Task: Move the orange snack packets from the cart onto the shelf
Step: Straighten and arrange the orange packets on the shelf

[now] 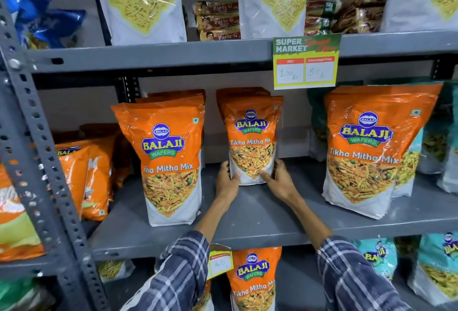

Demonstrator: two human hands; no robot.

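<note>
Step in hand: seating an orange snack packet (pixel 251 140) upright on the middle shelf (pixel 260 214), toward its back edge, about midway along.
Left hand (pixel 226 181): clasped on the packet's lower left edge, thumb across the front, fingers behind.
Right hand (pixel 278 179): clasped on the lower right corner, thumb on the white base panel, fingers wrapped round the side.
Packet position: upright, base on or just at the shelf surface; contact cannot be confirmed. More orange packets stand directly behind it in a row.
Neighbours: a larger orange packet (pixel 168 162) stands toward the front edge on the left; another large packet (pixel 369 149) stands on the right. Both are apart from the held packet.
Cart: not in view.
Overhead: a price tag (pixel 306 62) hangs from the upper shelf edge, above and to the right of the packet's top.
Risk 1: the packet appears soft and top-heavy; if released before its base sits flat, it would likely lean forward and fall face down.
Risk 2: pushing it back too firmly could topple the row behind.
Risk 3: withdrawing the sleeved forearms (pixel 347 273) carelessly could brush the left front packet, which stands close to the shelf's front edge, and tip it off.
</note>
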